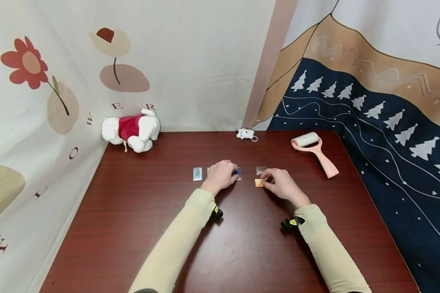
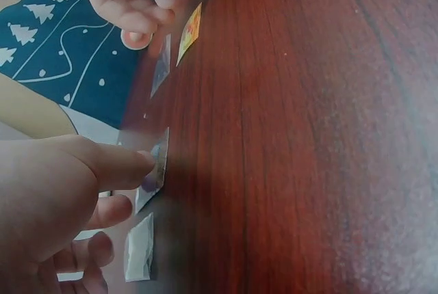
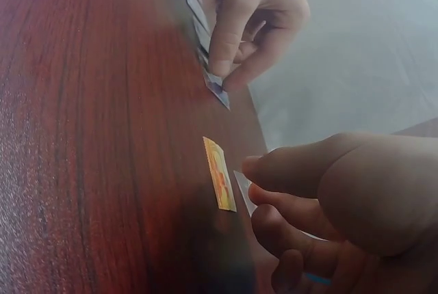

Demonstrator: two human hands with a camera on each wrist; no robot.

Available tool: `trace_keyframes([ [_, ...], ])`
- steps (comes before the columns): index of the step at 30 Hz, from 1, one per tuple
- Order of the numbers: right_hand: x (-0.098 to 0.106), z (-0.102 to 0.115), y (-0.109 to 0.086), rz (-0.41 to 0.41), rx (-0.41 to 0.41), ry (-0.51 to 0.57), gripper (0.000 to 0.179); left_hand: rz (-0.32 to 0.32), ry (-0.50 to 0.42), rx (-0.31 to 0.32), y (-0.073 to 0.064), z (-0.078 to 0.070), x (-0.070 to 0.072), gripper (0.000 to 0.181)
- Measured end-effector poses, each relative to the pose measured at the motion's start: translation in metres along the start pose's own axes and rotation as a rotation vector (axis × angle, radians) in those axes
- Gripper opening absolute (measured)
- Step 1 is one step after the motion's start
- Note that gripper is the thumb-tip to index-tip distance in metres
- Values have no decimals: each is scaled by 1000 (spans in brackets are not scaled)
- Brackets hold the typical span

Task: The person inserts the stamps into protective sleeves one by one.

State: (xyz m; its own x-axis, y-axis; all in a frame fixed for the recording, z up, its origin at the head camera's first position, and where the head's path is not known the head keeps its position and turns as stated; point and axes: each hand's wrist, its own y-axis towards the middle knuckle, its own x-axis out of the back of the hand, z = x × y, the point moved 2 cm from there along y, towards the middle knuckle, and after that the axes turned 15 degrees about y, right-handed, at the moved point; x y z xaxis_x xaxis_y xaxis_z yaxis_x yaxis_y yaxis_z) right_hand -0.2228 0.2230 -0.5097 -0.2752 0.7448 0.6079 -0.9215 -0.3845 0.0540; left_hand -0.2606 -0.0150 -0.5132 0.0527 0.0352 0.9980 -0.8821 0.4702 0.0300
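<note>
My left hand (image 1: 223, 175) touches a small card with blue-purple colouring (image 1: 239, 173) with its fingertips; the card lies on the table. Thumb and forefinger both reach it in the right wrist view, and the hand covers part of it. A light-blue card (image 1: 197, 173) lies left of that hand, with another card's edge (image 1: 208, 171) partly hidden under it. My right hand (image 1: 281, 185) hovers by a yellow-orange card (image 3: 219, 174) and a clear plastic sleeve (image 1: 259, 169). Its thumb and fingertips are near the sleeve, and I see nothing gripped between them.
A white plush toy in a red shirt (image 1: 129, 128) lies at the back left. A small white figure with a ring (image 1: 245, 134) sits at the back edge. The pink lint roller (image 1: 317, 150) lies at right on the brown table (image 1: 238, 252). Printed curtains stand behind.
</note>
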Motion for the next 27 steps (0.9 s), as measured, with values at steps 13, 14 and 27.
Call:
trace_keyframes([
  [13,-3,0,-2,-12,-17,-27,18,-18,-109,58,-2,14,0,25],
  [14,-4,0,-2,-11,-19,-30,19,-34,-121,66,-2,17,1,25],
  [27,-8,-2,-4,-23,20,-90,20,-50,-204,83,-10,27,1,27],
])
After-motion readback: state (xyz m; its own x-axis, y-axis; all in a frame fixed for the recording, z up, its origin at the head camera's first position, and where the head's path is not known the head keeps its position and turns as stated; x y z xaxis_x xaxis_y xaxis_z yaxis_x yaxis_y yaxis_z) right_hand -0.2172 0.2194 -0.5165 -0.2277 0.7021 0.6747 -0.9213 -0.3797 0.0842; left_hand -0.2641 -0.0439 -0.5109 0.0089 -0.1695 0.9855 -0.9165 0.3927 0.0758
